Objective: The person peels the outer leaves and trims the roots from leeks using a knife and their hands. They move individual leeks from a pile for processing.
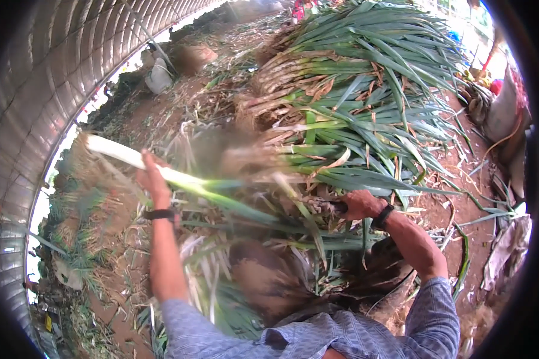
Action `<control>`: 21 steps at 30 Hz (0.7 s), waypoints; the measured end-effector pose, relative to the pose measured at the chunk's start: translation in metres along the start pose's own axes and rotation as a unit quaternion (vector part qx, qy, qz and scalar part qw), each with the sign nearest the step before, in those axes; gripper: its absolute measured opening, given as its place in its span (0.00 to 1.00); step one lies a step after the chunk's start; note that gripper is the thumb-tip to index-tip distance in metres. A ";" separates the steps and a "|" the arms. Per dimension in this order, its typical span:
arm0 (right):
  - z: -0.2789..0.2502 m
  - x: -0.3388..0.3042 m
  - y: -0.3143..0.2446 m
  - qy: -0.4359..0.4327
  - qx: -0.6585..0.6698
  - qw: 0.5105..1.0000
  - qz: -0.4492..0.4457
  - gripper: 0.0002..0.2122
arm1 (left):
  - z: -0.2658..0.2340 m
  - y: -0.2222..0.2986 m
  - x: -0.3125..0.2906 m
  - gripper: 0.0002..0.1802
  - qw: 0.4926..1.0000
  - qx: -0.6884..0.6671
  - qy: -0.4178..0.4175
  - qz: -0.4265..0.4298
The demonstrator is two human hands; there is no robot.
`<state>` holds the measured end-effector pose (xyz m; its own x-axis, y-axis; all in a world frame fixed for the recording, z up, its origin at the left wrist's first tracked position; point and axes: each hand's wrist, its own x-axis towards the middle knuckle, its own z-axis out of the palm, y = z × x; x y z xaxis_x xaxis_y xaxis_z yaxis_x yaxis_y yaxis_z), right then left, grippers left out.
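Observation:
My left hand (154, 179) is closed around a leek (117, 151), gripping it along its white shaft. The root end points to the upper left, and its green leaves stretch right across the front of my body. Over on the right, my right hand (362, 205) is closed on a dark-handled tool (339, 206); its far end is hard to make out among the leaves. Just beyond that hand lies a big heap of leeks (341, 128), with brown roots toward the left and green tops toward the right.
Stripped leaves (200, 263) lie around my legs, in front of me. Corrugated sheeting (48, 72) curves along the left. A white bag (159, 76) sits at the far left, and pale sacks (504, 113) stand at the right. Brown soil (123, 293) carries scattered trimmings.

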<state>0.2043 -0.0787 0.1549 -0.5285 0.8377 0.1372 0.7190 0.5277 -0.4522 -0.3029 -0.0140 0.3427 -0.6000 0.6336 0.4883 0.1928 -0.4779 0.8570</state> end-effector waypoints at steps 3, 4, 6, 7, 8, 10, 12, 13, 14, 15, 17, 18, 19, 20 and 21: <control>-0.005 -0.002 0.003 -0.030 -0.031 0.999 0.030 0.17 | -0.038 0.032 0.027 0.22 0.983 0.177 -0.048 0.009; -0.007 -0.003 0.003 -0.038 -0.009 0.998 0.055 0.16 | -0.055 0.037 0.040 0.23 0.970 0.231 -0.070 -0.005; -0.010 0.001 0.003 -0.134 -0.085 0.975 0.156 0.15 | -0.092 0.030 0.058 0.23 0.936 0.336 -0.087 0.059; -0.012 -0.001 0.002 -0.103 -0.054 0.984 0.136 0.17 | -0.116 0.027 0.069 0.22 0.900 0.410 -0.138 0.052; -0.013 0.000 0.001 -0.102 -0.038 0.986 0.124 0.18 | -0.140 0.013 0.070 0.21 0.894 0.416 -0.158 0.040; -0.014 0.000 0.001 -0.105 -0.044 0.988 0.103 0.19 | -0.182 -0.022 0.063 0.20 0.868 0.438 -0.197 -0.126; -0.015 0.000 0.003 -0.088 0.004 0.991 0.103 0.19 | -0.227 -0.056 0.025 0.24 0.720 0.622 -0.273 -0.144; -0.015 0.002 0.005 -0.102 -0.014 0.989 0.110 0.19 | -0.231 -0.075 0.012 0.22 0.596 0.725 -0.303 -0.167; -0.015 0.003 0.006 -0.066 0.015 0.991 0.118 0.19 | -0.230 -0.092 -0.005 0.22 0.599 0.709 -0.351 -0.125; -0.015 0.006 0.010 -0.056 0.015 0.990 0.132 0.19 | -0.218 -0.109 -0.017 0.31 0.688 0.579 -0.343 -0.270; -0.014 0.011 0.014 -0.077 0.012 0.979 0.191 0.20 | -0.174 -0.136 -0.046 0.22 0.746 0.453 -0.379 -0.309; -0.013 0.012 0.016 -0.107 0.005 0.977 0.182 0.20 | -0.142 -0.146 -0.055 0.21 0.740 0.438 -0.430 -0.274; -0.012 0.012 0.016 -0.131 -0.011 0.975 0.176 0.20 | -0.107 -0.155 -0.067 0.20 0.753 0.395 -0.438 -0.291; -0.012 0.012 0.017 -0.165 -0.042 0.970 0.175 0.20 | -0.071 -0.163 -0.078 0.20 0.756 0.364 -0.455 -0.299; -0.012 0.012 0.017 -0.164 -0.021 0.977 0.134 0.21 | -0.032 -0.172 -0.087 0.22 0.742 0.363 -0.483 -0.291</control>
<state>0.2158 -0.0583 0.1592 -0.4298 0.8603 -0.2742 0.8659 0.3067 -0.3950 -0.3090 -0.0061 0.1476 0.0231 0.9117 -0.4102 0.6974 0.2793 0.6600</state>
